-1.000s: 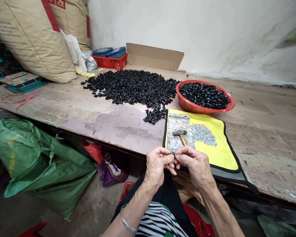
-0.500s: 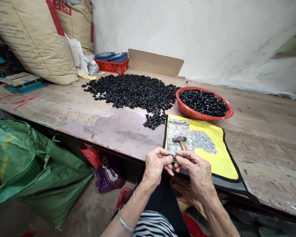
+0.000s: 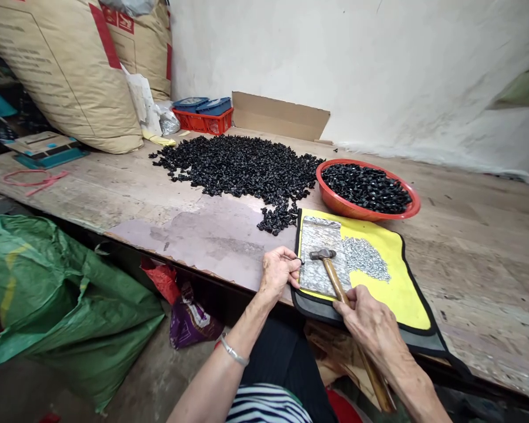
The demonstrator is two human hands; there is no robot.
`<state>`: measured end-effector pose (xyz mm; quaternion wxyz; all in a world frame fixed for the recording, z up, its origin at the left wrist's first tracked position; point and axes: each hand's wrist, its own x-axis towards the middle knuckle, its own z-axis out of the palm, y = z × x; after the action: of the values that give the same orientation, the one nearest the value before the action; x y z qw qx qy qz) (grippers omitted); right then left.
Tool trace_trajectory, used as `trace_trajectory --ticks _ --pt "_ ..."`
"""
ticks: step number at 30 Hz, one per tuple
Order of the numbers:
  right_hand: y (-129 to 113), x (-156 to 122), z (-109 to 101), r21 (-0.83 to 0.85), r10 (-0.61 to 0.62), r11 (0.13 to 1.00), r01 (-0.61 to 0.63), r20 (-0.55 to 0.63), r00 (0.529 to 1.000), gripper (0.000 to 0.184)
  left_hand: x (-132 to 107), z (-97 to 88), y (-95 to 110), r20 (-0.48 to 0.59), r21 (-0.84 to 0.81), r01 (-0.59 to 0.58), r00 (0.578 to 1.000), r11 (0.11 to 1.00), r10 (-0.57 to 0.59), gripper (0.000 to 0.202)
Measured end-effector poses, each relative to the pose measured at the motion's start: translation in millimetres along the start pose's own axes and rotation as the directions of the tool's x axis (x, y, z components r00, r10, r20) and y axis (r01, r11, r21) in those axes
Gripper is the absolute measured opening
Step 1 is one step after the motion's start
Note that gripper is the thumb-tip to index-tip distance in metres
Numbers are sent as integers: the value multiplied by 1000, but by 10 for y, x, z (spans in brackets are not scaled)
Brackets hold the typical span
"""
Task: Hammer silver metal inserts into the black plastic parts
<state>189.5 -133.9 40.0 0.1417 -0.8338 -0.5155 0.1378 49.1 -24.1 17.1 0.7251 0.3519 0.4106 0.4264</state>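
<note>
My left hand [image 3: 278, 271] pinches a small black part [image 3: 300, 261] with a metal bit at the left edge of a grey stone slab [image 3: 318, 241]. My right hand [image 3: 370, 322] is closed around the wooden handle of a small hammer [image 3: 324, 256], whose head rests on the slab. The slab lies on a yellow mat [image 3: 401, 276] with black edging, beside a pile of tiny silver nails [image 3: 365, 258]. A wide heap of black plastic parts [image 3: 242, 164] covers the table behind. Beyond the mat, a red bowl [image 3: 335, 197] is full of the same black parts.
The worn wooden table [image 3: 476, 247] runs along a white wall. Big tan sacks [image 3: 66, 70], a red crate [image 3: 203, 122] and a cardboard flap [image 3: 277, 114] stand at the back. A green bag [image 3: 62, 305] and a purple bag [image 3: 189, 320] lie on the floor at left.
My hands were together at the table's edge, working one small part. Now they have parted: the left brought the part to the slab, the right took hold of the hammer's handle.
</note>
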Motion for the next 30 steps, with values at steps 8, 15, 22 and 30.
trace_trajectory --ticks 8,15,22,30 --pt "-29 -146 -139 661 116 366 -656 666 737 27 53 42 -70 4 183 -3 1000 983 2 6" --pt "-40 -276 -84 749 209 463 -475 428 879 31 43 33 -51 -1 189 44 999 981 -45 11" --pt "18 -294 1 267 -97 953 145 -185 978 40 32 75 -41 -68 266 54 997 962 -37 14" --pt "-67 -326 10 -280 -459 888 366 -467 756 37 22 56 -50 -70 281 64 996 958 -46 14"
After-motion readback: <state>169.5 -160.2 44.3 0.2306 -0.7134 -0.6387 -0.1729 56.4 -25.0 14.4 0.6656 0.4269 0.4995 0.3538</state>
